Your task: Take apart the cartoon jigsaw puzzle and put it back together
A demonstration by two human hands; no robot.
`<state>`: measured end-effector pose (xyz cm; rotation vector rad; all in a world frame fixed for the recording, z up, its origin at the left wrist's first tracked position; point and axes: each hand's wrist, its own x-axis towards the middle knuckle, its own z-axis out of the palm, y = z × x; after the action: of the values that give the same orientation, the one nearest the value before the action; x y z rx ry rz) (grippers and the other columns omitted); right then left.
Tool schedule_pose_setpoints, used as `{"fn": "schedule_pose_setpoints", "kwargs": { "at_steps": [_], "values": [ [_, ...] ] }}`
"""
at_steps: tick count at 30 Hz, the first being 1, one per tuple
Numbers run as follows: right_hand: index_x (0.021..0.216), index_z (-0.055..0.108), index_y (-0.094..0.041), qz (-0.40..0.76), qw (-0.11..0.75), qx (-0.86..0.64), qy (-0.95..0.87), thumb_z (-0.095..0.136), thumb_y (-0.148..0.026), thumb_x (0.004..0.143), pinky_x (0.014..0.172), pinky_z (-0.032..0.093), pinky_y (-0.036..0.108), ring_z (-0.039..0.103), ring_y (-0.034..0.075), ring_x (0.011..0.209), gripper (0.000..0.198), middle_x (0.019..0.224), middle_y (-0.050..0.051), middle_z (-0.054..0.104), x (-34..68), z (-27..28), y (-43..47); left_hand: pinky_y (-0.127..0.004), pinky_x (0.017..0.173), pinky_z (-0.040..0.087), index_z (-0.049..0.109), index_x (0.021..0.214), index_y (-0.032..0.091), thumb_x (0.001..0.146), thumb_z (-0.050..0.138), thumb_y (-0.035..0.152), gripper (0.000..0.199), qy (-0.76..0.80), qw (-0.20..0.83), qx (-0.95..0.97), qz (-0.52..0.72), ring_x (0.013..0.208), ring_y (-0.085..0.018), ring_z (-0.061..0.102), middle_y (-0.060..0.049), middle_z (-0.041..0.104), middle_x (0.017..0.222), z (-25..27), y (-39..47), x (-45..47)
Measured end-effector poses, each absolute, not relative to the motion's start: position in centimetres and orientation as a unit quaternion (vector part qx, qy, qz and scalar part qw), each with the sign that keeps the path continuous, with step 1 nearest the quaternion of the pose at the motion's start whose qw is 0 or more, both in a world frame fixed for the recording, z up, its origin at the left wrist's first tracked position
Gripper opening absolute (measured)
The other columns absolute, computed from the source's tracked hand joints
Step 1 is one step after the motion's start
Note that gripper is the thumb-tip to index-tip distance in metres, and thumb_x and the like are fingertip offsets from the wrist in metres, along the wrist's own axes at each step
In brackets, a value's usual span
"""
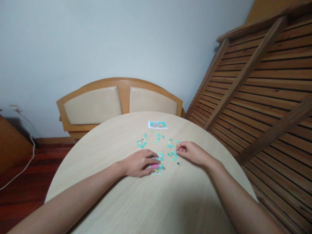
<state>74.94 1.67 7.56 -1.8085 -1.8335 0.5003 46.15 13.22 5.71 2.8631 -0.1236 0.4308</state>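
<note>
My left hand (pixel 142 163) lies palm down with its fingers stretched over the left side of a partly joined jigsaw puzzle (pixel 160 168) in turquoise, pink and white. Part of that puzzle is hidden under the fingers. To the right, my right hand (pixel 188 151) has thumb and fingers pinched together at the edge of a group of loose jigsaw pieces (pixel 173 156); whatever is between the fingertips is too small to make out. One dark and white jigsaw piece (pixel 179 163) lies apart, just below that hand.
Beyond the hands, more loose pieces (pixel 141 143) lie on the round pale wooden table (pixel 109 195). A picture card (pixel 158 125) sits near the far edge. Behind stands a bench with padded back (pixel 95 105); a slatted wooden panel (pixel 255 81) leans at the right.
</note>
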Motion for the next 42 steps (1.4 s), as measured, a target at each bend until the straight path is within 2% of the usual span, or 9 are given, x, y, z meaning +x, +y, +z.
{"fn": "schedule_pose_setpoints", "kwargs": {
  "at_steps": [2,7,13,16,18,21,25,34,42],
  "values": [
    [0.080,0.072,-0.016,0.240,0.226,-0.676,-0.659,0.067,-0.037,0.080,0.056,0.040,0.024,0.056,0.015,0.063,0.021,0.069,0.002,0.066,75.3,8.0,1.0,-0.041,0.103,0.045,0.059,0.132,0.022,0.098,0.051,0.036,0.038,-0.038,0.122,0.980,0.151,0.117,-0.027,0.058,-0.013,0.061,0.129,5.7,13.3,46.1],
    [0.080,0.072,-0.017,0.331,0.163,-0.680,-0.634,0.076,-0.034,0.067,0.050,0.036,0.023,0.055,0.014,0.057,0.021,0.067,0.000,0.066,74.8,8.3,0.2,-0.041,0.103,0.046,0.058,0.133,0.023,0.097,0.052,0.035,0.038,-0.040,0.122,0.979,0.160,0.117,-0.027,0.058,-0.013,0.061,0.129,5.5,13.4,46.1],
    [0.086,0.077,-0.017,0.336,0.163,-0.645,-0.667,0.069,-0.026,0.071,0.051,0.036,0.022,0.054,0.013,0.057,0.019,0.065,0.000,0.065,73.8,8.2,0.7,-0.040,0.101,0.047,0.063,0.123,0.022,0.098,0.049,0.035,0.031,0.040,0.097,0.978,0.180,0.112,-0.025,0.061,-0.010,0.066,0.121,5.5,13.9,46.3],
    [0.090,0.078,-0.018,0.309,0.170,-0.633,-0.689,0.062,-0.020,0.073,0.053,0.035,0.022,0.054,0.013,0.057,0.024,0.064,-0.001,0.065,73.9,8.1,0.8,-0.040,0.094,0.050,0.067,0.110,0.020,0.097,0.047,0.030,0.026,0.183,0.075,0.958,0.209,0.104,-0.025,0.064,-0.009,0.070,0.111,5.1,15.3,46.1],
    [0.089,0.079,-0.018,0.279,0.175,-0.630,-0.703,0.059,-0.016,0.073,0.056,0.037,0.023,0.055,0.015,0.060,0.026,0.066,0.000,0.067,74.0,8.1,0.9,-0.041,0.092,0.051,0.067,0.109,0.018,0.094,0.050,0.029,0.025,0.278,0.067,0.931,0.229,0.103,-0.026,0.064,-0.011,0.070,0.110,4.6,16.6,45.8],
    [0.086,0.078,-0.019,0.228,0.192,-0.639,-0.709,0.056,-0.014,0.073,0.060,0.039,0.024,0.058,0.016,0.065,0.025,0.072,0.002,0.069,74.1,8.1,1.1,-0.042,0.094,0.051,0.068,0.109,0.017,0.090,0.052,0.027,0.027,0.341,0.061,0.910,0.227,0.104,-0.028,0.064,-0.011,0.070,0.111,4.0,18.3,45.3],
    [0.086,0.075,-0.018,0.182,0.209,-0.648,-0.710,0.057,-0.018,0.077,0.060,0.039,0.024,0.056,0.016,0.064,0.020,0.071,0.002,0.066,74.1,8.1,1.2,-0.041,0.096,0.051,0.071,0.105,0.018,0.090,0.051,0.025,0.026,0.345,0.062,0.909,0.226,0.105,-0.027,0.063,-0.010,0.071,0.109,3.6,19.2,44.9],
    [0.086,0.073,-0.018,0.186,0.210,-0.643,-0.713,0.057,-0.021,0.082,0.059,0.039,0.024,0.055,0.016,0.064,0.016,0.070,0.001,0.065,74.3,7.9,1.4,-0.040,0.094,0.051,0.071,0.100,0.019,0.093,0.053,0.024,0.020,0.305,0.058,0.923,0.226,0.102,-0.025,0.062,-0.008,0.071,0.106,3.4,19.3,44.9],
    [0.101,0.073,-0.019,0.121,0.208,-0.634,-0.735,0.062,-0.020,0.084,0.079,0.047,0.030,0.063,0.021,0.085,0.021,0.097,0.007,0.069,74.3,7.1,1.7,-0.038,0.088,0.052,0.068,0.097,0.019,0.097,0.051,0.027,0.019,0.276,0.032,0.932,0.232,0.099,-0.025,0.062,-0.009,0.071,0.100,4.0,18.5,45.3]
  ]
}}
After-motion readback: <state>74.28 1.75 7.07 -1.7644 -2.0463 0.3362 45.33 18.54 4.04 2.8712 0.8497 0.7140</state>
